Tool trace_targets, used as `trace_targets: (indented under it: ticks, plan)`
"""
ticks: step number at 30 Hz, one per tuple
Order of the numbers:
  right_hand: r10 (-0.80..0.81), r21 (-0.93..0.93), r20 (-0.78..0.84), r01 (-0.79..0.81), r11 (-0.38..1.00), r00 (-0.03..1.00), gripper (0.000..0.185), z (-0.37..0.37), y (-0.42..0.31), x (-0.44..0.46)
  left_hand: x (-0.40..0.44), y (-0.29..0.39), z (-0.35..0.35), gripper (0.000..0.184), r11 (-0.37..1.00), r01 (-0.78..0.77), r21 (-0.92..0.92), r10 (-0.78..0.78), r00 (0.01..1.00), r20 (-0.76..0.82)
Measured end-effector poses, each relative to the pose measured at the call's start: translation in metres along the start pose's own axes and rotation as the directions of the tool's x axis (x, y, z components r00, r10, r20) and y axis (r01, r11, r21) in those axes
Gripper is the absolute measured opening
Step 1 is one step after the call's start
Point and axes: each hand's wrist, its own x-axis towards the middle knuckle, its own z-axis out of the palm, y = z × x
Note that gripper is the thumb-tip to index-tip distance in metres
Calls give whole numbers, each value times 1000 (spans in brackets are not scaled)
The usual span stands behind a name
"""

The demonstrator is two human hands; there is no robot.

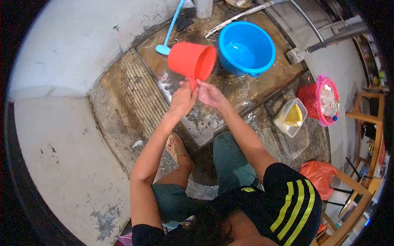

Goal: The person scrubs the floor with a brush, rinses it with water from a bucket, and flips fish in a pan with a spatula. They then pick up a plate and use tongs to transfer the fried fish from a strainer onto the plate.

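Note:
A red plastic water dipper point(186, 59) is held up over the wet floor, tilted on its side with its mouth facing right. My left hand point(183, 100) is closed around the dipper's handle. Against the same handle, close to the rim, the fingers of my right hand point(210, 95) are pinched, with part of the palm showing. Just right of the dipper stands a large blue basin point(246, 49), wet inside. Behind the dipper, a light blue long-handled brush point(163, 49) lies on the floor.
A clear plastic tub point(290, 119) with a yellow piece inside sits to the right. Beyond it is a red basket point(308, 99) lined with a pink bag. An orange plastic bag point(318, 178) and wooden furniture point(375, 151) are farther right. A white wall point(82, 45) rises at left.

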Motion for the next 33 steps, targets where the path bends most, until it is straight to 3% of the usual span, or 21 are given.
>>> trace_targets:
  ticks: [2, 4, 5, 6, 7, 10, 13, 16, 17, 18, 19, 20, 22, 23, 24, 25, 27, 28, 30, 32, 33]
  plan:
    - [-66, -101, -72, 59, 993, 995, 38, -4, -15, -1, -8, -2, -9, 30, 994, -86, 62, 90, 994, -64]
    - [-259, -125, -202, 237, 963, 944, 38, 7, -49, -4, -19, -2, -26, 29, 976, -174, 129, 194, 967, -163]
    - [-346, -297, -194, 282, 912, 918, 38, -11, -73, -5, -22, -5, -36, 26, 959, -279, 47, 281, 925, -254]
    - [-417, -519, -284, 227, 824, 863, 34, -2, -98, -13, -31, 0, -50, 25, 972, -233, 16, 232, 960, -158]
    - [-553, -585, -382, 269, 765, 740, 35, -8, -117, -12, -37, 8, -67, 23, 982, -191, -7, 191, 980, -54]
    - [-406, -315, -315, 309, 897, 858, 27, -69, -177, -27, -67, 25, -96, 23, 973, -205, -109, 216, 972, 97]
    - [-487, -383, -559, 312, 869, 671, 26, -70, -186, -15, -93, 32, -112, 27, 907, -28, -421, 7, 999, -51]
    - [-529, -650, -599, 21, 760, 601, 22, -2, -169, 4, -104, 22, -136, 29, 869, 194, -455, -256, 964, -76]
    - [-710, -874, -447, -95, 477, 544, 23, 21, -158, 9, -106, 17, -143, 28, 826, 307, -472, -370, 928, -44]
    - [-826, -970, -220, -205, 129, 519, 24, 42, -146, 15, -105, 15, -149, 27, 815, 186, -548, -345, 917, -202]
    - [-853, -927, 47, -296, -232, 521, 26, 66, -132, 21, -103, 14, -153, 25, 803, 54, -593, -324, 875, -360]
    - [-828, -987, -23, -145, -70, 560, 22, 95, -116, 29, -101, 19, -156, 24, 793, -87, -603, -302, 803, -513]
    - [-735, -948, -143, 123, 295, 663, 17, 168, -76, 48, -84, 42, -160, 36, 642, 115, -758, -533, 778, -332]
    - [-747, -938, -194, 103, 331, 636, 19, 199, -55, 64, -74, 62, -152, 44, 617, 251, -746, -614, 747, -257]
    - [-754, -924, -245, 89, 372, 609, 21, 230, -33, 81, -66, 84, -151, 52, 569, 273, -775, -673, 696, -249]
    - [-711, -964, -171, 34, 264, 682, 25, 265, -12, 94, -59, 105, -150, 60, 519, 289, -804, -729, 642, -240]
    - [-558, -946, -157, 38, 323, 815, 27, 328, 20, 95, -69, 114, -201, 67, 210, 124, -970, -834, 540, -112]
    - [-457, -924, -172, 17, 381, 872, 30, 355, 34, 88, -87, 118, -251, 68, -56, 36, -998, -848, 526, 67]
    - [-269, -881, -187, -41, 472, 945, 36, 399, 51, 65, -103, 106, -322, 65, -397, -119, -910, -782, 564, 267]
    - [-95, -818, -223, -133, 559, 970, 44, 431, 57, 33, -109, 68, -325, 57, -584, -203, -786, -695, 626, 355]
    - [-20, -764, -245, -180, 620, 969, 48, 453, 59, 18, -94, 38, -302, 47, -405, -351, -844, -825, 539, 172]
